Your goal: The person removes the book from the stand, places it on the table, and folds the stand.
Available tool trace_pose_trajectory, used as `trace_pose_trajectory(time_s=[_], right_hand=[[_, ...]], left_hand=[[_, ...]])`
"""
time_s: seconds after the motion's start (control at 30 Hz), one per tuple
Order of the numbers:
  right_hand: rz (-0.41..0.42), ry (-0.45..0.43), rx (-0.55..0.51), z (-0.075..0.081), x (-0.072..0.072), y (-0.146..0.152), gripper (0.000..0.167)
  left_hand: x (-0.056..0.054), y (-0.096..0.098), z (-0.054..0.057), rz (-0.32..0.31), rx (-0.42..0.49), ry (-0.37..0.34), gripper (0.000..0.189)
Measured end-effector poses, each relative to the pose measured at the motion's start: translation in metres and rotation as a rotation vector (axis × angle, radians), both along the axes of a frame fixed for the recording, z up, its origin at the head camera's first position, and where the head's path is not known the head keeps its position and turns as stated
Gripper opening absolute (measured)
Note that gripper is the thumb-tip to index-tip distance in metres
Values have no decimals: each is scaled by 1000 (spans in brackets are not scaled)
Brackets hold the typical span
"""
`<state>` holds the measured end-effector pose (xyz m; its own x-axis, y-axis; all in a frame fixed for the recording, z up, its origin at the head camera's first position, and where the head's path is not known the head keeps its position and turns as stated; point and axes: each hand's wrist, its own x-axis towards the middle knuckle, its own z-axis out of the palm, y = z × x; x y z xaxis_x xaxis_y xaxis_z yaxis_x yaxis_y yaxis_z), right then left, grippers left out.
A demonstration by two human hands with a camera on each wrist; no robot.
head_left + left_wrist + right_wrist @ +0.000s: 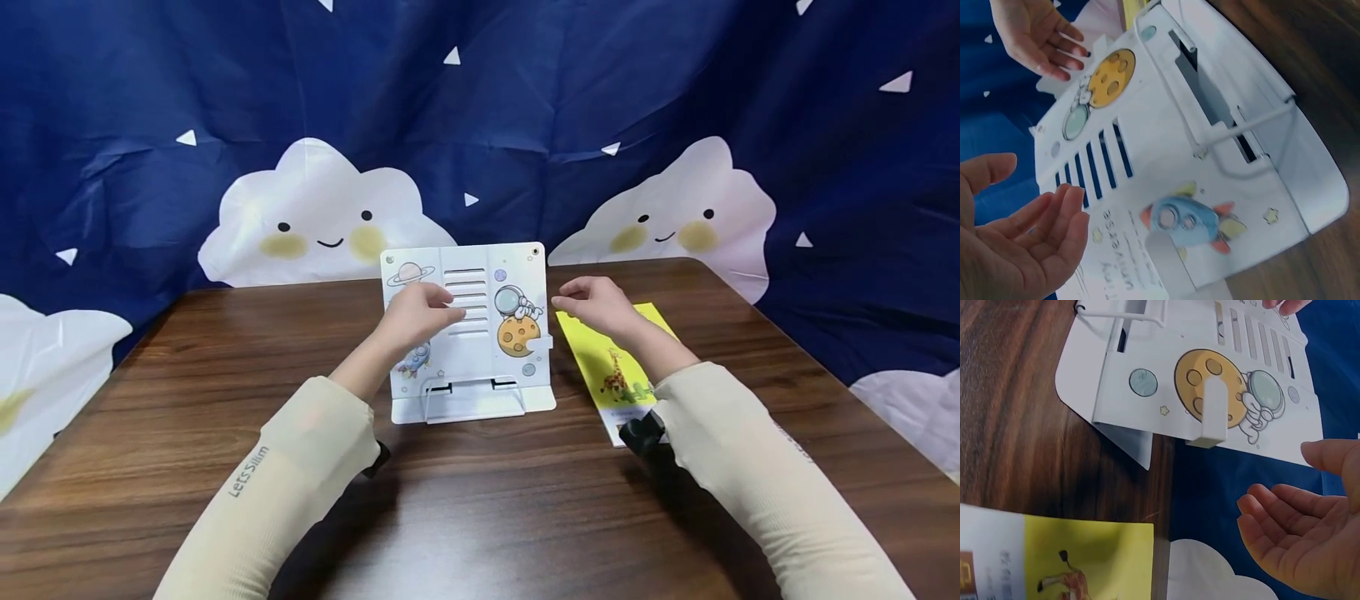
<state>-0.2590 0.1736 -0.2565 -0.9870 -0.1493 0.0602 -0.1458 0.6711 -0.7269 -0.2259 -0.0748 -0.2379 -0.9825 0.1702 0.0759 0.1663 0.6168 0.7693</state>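
A white book stand (pixel 472 367) with space drawings stands propped up on the table, its wire page holder (pixel 1235 134) at the front of the lower ledge. My left hand (pixel 422 317) hovers before the stand's left side, fingers loosely bent and nothing between them. Just off the right edge is my right hand (pixel 597 305), also holding nothing, its thumb and fingers apart. In the right wrist view, a white side clip (pixel 1213 412) juts out over the orange planet drawing. A yellow book (pixel 600 358) with a giraffe on its cover lies flat, partly under my right forearm.
The dark wooden table (pixel 247 375) runs back to a blue curtain (pixel 525 100) printed with white clouds. Black wrist straps (pixel 643 433) show below the cream sleeves (pixel 738 450).
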Motion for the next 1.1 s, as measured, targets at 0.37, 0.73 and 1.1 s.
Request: trace_pose_trajectory(time_s=[0.37, 0.73, 1.1], right_hand=[[1, -43, -66, -14, 2, -4, 36], [3, -27, -123, -23, 2, -12, 32], [-11, -49, -140, -32, 3, -15, 34]], left_hand=[[2, -32, -7, 38, 50, 13, 37], [3, -58, -23, 81, 196, -62, 35], [0, -71, -36, 152, 267, -50, 30]])
